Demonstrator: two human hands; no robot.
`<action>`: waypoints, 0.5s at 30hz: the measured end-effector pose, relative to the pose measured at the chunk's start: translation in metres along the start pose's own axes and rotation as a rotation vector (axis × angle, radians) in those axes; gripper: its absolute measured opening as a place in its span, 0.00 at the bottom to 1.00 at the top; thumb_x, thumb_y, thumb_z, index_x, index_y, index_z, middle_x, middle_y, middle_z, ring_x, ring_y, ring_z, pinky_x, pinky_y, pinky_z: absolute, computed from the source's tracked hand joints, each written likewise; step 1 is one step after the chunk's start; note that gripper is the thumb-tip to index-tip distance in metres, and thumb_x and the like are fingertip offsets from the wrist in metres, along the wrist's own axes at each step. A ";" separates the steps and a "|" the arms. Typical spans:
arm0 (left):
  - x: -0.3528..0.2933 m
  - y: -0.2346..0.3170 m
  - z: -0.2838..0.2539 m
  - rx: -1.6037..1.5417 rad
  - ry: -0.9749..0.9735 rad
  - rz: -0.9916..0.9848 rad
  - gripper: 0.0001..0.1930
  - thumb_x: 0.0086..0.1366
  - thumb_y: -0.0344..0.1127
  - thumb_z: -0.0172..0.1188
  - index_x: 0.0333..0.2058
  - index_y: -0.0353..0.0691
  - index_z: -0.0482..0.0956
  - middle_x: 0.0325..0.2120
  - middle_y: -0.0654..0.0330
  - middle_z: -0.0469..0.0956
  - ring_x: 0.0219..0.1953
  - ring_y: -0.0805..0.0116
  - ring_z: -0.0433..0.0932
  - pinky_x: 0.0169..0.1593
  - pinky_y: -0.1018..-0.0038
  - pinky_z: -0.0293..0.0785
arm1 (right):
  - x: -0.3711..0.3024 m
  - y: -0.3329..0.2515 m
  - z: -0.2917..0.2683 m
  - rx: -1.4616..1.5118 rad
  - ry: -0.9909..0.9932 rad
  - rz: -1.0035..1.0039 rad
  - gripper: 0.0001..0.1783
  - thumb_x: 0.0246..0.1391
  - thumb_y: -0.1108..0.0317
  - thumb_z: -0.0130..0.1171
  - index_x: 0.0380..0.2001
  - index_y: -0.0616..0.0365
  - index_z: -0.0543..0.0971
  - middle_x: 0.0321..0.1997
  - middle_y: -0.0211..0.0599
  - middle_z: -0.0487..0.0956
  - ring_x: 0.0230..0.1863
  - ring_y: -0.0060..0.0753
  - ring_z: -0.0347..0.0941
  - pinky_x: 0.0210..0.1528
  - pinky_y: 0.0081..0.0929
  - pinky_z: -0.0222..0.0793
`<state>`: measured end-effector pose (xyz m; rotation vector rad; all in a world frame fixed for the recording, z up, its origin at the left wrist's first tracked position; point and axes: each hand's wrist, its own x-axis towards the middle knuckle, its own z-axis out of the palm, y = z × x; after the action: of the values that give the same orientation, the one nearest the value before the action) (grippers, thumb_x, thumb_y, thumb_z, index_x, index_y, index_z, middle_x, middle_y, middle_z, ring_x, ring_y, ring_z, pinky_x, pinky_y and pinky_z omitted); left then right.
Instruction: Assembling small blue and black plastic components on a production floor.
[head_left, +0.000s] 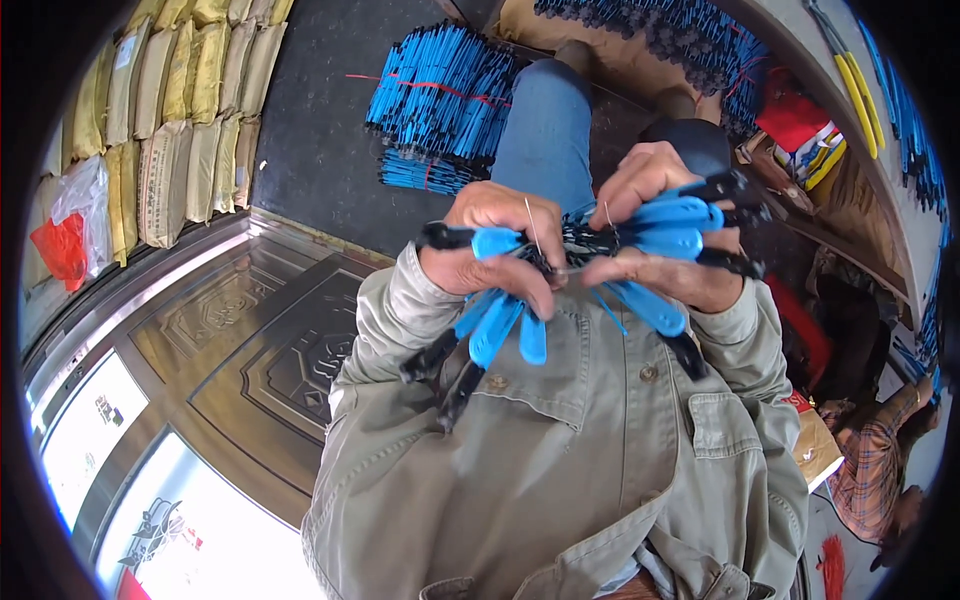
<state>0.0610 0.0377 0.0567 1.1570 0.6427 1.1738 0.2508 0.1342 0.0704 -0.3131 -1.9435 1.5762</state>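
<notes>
In front of my chest, my left hand (483,212) and my right hand (648,178) are close together, both closed around blue-and-black plastic pieces. From the left hand a bunch of these pieces (492,328) fans out, rounded blue tabs ending in black tips. A similar fan of pieces (672,240) sticks out around the right hand's fingers. Thin metal wires (532,222) rise between the two hands, where dark parts meet. My fingers cover the middle of the bunches, so how they join is hidden. The exact kind of piece is unclear.
Ahead on the dark floor stand stacked bundles of blue-and-black sticks (440,90), tied with red string. More lie along the far right (660,35). Wrapped packs (190,85) are piled at the left, beside a carved metal panel (300,350). Yellow-handled cutters (858,95) lie at upper right; a person's plaid sleeve (870,465) shows below.
</notes>
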 end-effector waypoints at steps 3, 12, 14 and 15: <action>0.000 0.006 0.008 0.077 0.012 0.022 0.09 0.47 0.31 0.69 0.19 0.34 0.77 0.16 0.57 0.75 0.17 0.67 0.69 0.25 0.77 0.66 | 0.000 -0.004 0.002 -0.061 -0.020 -0.033 0.19 0.30 0.65 0.75 0.20 0.51 0.71 0.25 0.26 0.75 0.27 0.23 0.67 0.45 0.27 0.59; -0.008 0.002 0.018 0.185 0.152 0.116 0.09 0.42 0.27 0.70 0.20 0.33 0.78 0.16 0.58 0.75 0.18 0.67 0.70 0.24 0.77 0.66 | 0.006 -0.005 0.000 -0.060 -0.120 -0.041 0.19 0.28 0.60 0.75 0.18 0.46 0.71 0.22 0.26 0.75 0.27 0.26 0.68 0.50 0.37 0.54; -0.009 -0.001 0.017 0.192 0.200 0.174 0.08 0.43 0.26 0.70 0.21 0.35 0.78 0.16 0.60 0.75 0.16 0.69 0.68 0.23 0.78 0.64 | 0.009 -0.003 -0.004 -0.047 -0.152 -0.032 0.17 0.30 0.61 0.73 0.18 0.47 0.72 0.21 0.25 0.75 0.27 0.27 0.69 0.51 0.39 0.53; -0.009 -0.003 0.017 0.195 0.224 0.202 0.07 0.43 0.25 0.69 0.21 0.36 0.79 0.16 0.61 0.75 0.16 0.71 0.68 0.22 0.79 0.63 | 0.010 -0.003 -0.006 -0.040 -0.167 -0.028 0.16 0.32 0.62 0.73 0.18 0.47 0.72 0.21 0.25 0.75 0.27 0.27 0.69 0.52 0.40 0.53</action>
<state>0.0739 0.0231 0.0584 1.2870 0.8400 1.4516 0.2469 0.1437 0.0773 -0.1741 -2.0990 1.5909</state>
